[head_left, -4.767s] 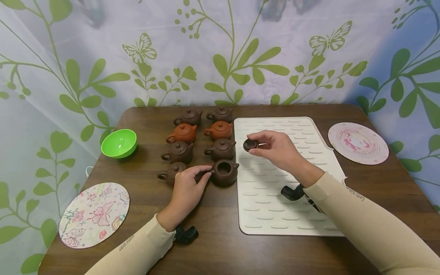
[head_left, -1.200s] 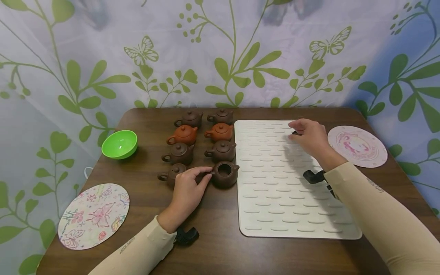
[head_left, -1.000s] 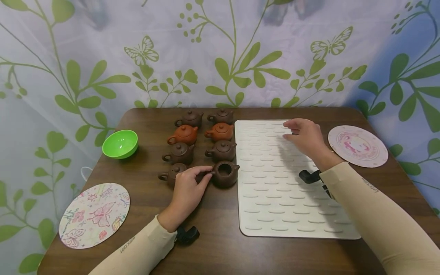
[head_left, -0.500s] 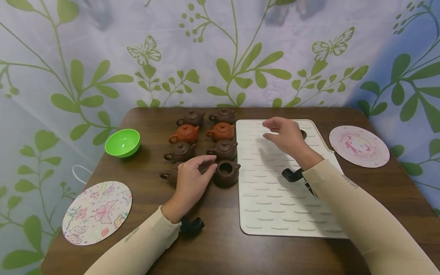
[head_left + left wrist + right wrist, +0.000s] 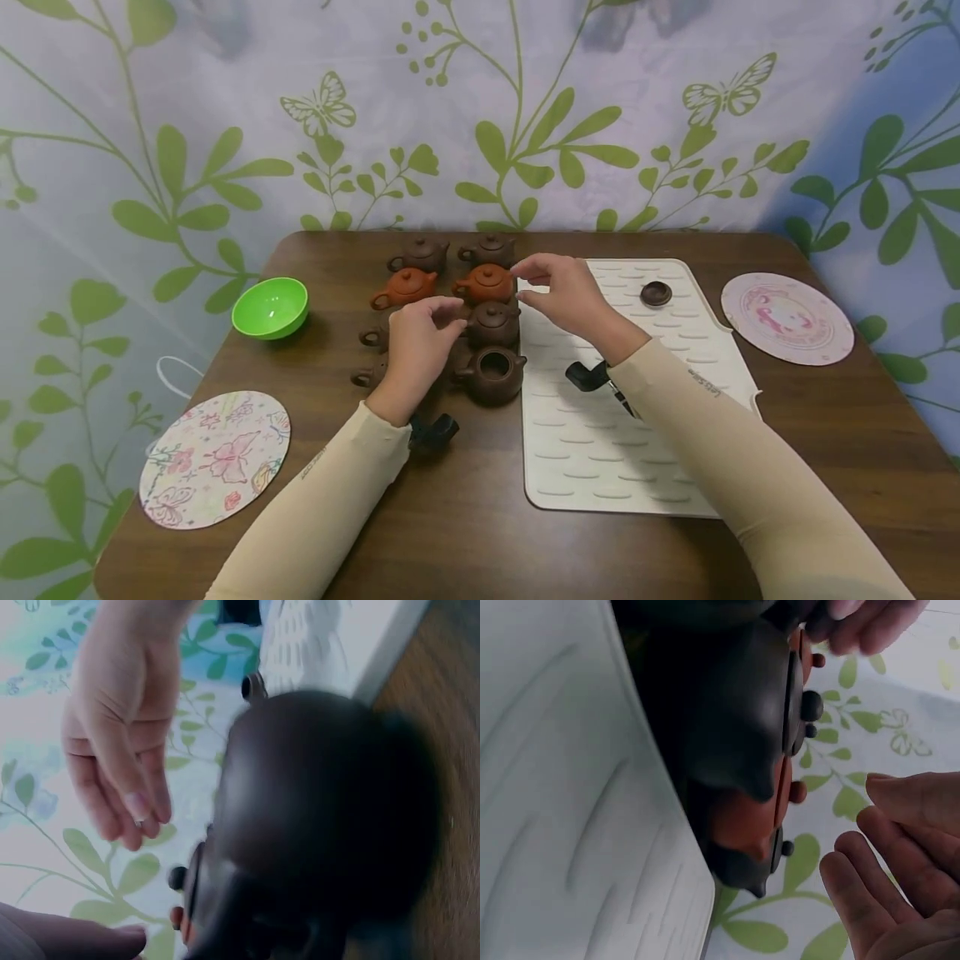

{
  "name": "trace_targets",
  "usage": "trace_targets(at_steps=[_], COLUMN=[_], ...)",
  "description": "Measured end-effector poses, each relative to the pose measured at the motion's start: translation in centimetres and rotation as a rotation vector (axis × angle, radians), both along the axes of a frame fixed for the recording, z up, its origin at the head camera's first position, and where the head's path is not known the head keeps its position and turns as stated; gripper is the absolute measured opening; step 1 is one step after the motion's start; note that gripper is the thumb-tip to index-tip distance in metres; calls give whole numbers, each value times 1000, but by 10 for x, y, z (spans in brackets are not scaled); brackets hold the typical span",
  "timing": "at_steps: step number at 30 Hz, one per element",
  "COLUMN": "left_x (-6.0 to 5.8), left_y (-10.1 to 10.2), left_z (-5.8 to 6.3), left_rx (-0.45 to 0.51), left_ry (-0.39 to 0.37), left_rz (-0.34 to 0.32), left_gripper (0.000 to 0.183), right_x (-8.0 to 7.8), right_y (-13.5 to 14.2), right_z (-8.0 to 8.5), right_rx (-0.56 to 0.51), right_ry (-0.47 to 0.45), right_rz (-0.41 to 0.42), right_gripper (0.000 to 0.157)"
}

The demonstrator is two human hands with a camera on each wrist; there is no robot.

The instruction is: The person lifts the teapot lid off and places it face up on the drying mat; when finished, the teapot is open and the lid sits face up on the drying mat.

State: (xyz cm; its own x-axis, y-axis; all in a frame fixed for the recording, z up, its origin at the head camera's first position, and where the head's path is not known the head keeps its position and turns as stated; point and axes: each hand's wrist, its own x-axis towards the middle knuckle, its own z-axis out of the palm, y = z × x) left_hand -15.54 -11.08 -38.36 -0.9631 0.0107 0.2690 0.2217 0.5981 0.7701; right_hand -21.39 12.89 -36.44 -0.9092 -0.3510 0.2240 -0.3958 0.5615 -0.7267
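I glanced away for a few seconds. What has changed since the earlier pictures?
The right hand set the lid on the white mat, let go and moved left, toward the right-hand orange teapot. The left hand let go of the open teapot and moved toward the dark lidded teapot just behind it. The open teapot and the green bowl stayed put.

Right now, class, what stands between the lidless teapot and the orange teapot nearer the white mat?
One dark brown lidded teapot stands between the lidless teapot and the orange teapot, as the head view shows.
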Motion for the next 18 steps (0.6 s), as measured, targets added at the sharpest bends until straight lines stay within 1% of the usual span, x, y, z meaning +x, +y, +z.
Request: trace_targets(at_steps=[4, 7, 13, 18], left_x=[-8, -11, -14, -15], left_y=[0, 0, 1, 1], left_z=[-3, -2, 1, -1], left_rx=[-71, -115, -180, -215], left_ry=[-88, -116, -115, -100], left_rz=[-26, -33, -29, -23], left_gripper=[28, 28, 22, 17], right_x=[2, 2, 3, 4], right_y=[-10, -16, -25, -29], right_z=[-1, -3, -7, -10], right_rx=[27, 63, 162, 227], right_ry=[29, 57, 61, 49], right_rz=[75, 113, 153, 168], right_gripper=[32, 32, 33, 33])
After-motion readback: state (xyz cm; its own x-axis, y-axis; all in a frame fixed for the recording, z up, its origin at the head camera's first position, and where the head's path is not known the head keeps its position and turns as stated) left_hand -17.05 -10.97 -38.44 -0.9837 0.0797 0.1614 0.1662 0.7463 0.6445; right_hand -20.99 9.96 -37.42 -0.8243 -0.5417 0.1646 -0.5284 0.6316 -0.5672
